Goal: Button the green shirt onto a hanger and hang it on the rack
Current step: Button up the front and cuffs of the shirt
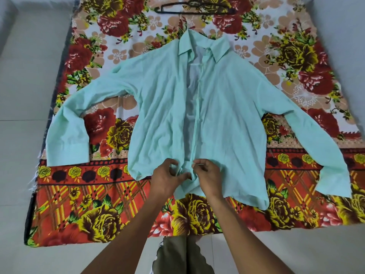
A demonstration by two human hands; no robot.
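Observation:
The light green shirt (227, 115) lies face up and spread flat on a floral cloth, sleeves out to both sides, its front open down the middle. At the bottom of the front, my left hand (167, 175) pinches the left front edge near the hem. My right hand (207, 173) pinches the right front edge close beside it. A black hanger (194, 9) lies on the cloth beyond the collar, apart from the shirt. No rack is in view.
The floral cloth (98, 204) covers a mat on a pale tiled floor (25, 76). My knees in olive trousers (177, 254) are at the near edge of the cloth.

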